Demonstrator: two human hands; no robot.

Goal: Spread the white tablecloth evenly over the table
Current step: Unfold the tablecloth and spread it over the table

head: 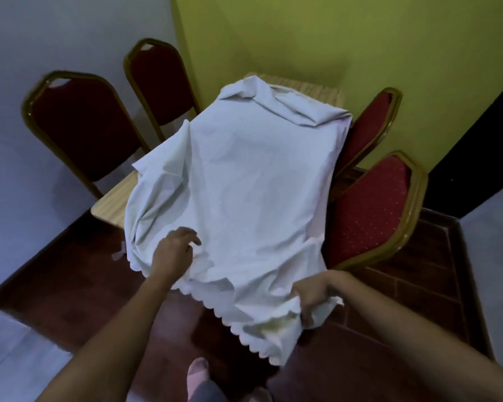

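The white tablecloth [250, 181] lies crumpled over a light wooden table [111, 198]. Bare wood shows at the near left corner and along the far edge. The cloth is bunched in folds at the far end, and its scalloped hem hangs off the near edge. My left hand [173, 250] rests on the cloth near the near left corner, fingers bent and pressing into the fabric. At the near right corner my right hand [314, 297] is closed around a bunch of the cloth.
Two dark red chairs [82, 126] with gold frames stand on the left of the table, and two more [372, 210] on the right. A yellow-green wall [331, 39] is behind the table. My feet [198, 375] show on the red tiled floor.
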